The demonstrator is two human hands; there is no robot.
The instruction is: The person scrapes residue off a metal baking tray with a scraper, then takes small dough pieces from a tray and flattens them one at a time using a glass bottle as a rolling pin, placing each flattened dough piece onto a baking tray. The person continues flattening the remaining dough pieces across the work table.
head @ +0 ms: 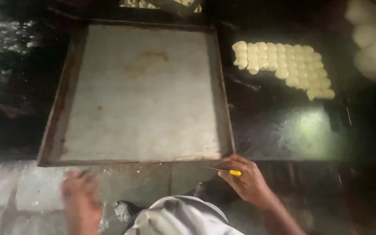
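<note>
We take the large metal tray as our landmark: it lies flat, worn and grey, with a dark raised rim and nothing on it. At its near right corner our right hand rests, the fingers curled closed around a thin tool with a yellow handle, whose slim blade points left along the near edge of the tray. Near the left part of this same edge is our left hand, blurred, so we cannot tell how far its fingers are open or if they hold something. To the right of the tray, on a dark shiny surface, pale dough pieces sit touching in close rows, toward the far side. Further right there are more pale round shapes, out of focus. In front of the tray runs a light stone ledge. The room around is very dark.
</note>
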